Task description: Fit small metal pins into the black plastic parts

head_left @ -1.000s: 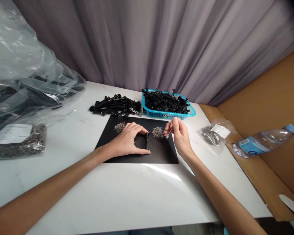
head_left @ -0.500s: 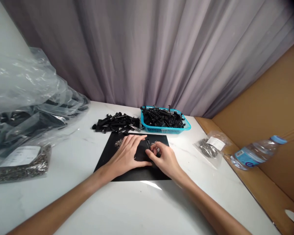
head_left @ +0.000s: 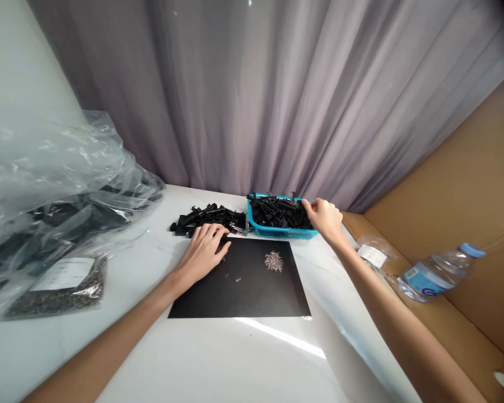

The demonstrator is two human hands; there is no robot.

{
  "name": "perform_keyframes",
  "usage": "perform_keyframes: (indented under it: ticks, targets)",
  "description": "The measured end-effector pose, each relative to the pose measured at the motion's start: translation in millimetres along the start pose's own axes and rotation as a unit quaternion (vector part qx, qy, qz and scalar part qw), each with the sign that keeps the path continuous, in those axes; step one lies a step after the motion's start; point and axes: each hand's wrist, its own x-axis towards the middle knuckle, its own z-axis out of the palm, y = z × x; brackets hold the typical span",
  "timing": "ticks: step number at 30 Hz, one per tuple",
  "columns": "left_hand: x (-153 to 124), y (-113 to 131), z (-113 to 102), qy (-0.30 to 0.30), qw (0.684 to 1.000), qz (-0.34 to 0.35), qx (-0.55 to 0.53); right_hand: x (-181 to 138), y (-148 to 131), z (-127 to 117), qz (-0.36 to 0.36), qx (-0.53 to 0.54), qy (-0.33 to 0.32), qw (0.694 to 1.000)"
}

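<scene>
My left hand (head_left: 205, 251) reaches to the near edge of a loose pile of black plastic parts (head_left: 208, 215), palm down, fingers bent and thumb apart. It partly covers a small heap of metal pieces (head_left: 222, 254). At the right end of a blue basket (head_left: 277, 231) is my right hand (head_left: 324, 217), fingers curled and thumb pointing over the rim. The thumb tip merges with the dark heaped black parts (head_left: 277, 211), so what it holds, if anything, is hidden. A black mat (head_left: 243, 296) carries a second heap of small metal pieces (head_left: 274, 261) and a few strays.
Clear plastic bags (head_left: 88, 196) with black contents fill the left side, behind a labelled bag of small metal pieces (head_left: 63, 288). On the right are another labelled bag (head_left: 373, 254), a water bottle (head_left: 439, 273) and a cardboard wall (head_left: 457, 168). A grey curtain (head_left: 243, 101) hangs behind.
My hands have parted from around a black part over the mat. The right went up and right to the basket, the left slightly back toward the loose pile. The view shifted a little.
</scene>
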Motion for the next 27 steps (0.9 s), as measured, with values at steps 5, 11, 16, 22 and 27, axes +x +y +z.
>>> perform_keyframes:
  ticks: [5,11,16,22,27]
  targets:
    - [-1.4,-0.3,3.1,0.001,1.000,0.004,-0.017,-18.9,10.1,6.0,-0.017,0.035,0.042,0.998]
    - [-2.3,4.1,4.6,-0.020,1.000,0.009,0.001,-94.6,6.1,17.2,-0.195,0.152,0.024,0.969]
    - [-3.6,5.8,8.0,-0.022,1.000,0.007,0.020,-162.6,-23.8,26.7,-0.386,0.168,-0.122,0.899]
    - [-3.8,1.1,15.0,-0.024,1.000,-0.002,0.014,-187.6,-32.4,27.4,-0.459,0.116,-0.157,0.867]
    - [-1.7,1.6,14.5,-0.022,1.000,-0.004,0.005,-184.0,-32.7,38.9,-0.426,0.118,-0.109,0.891]
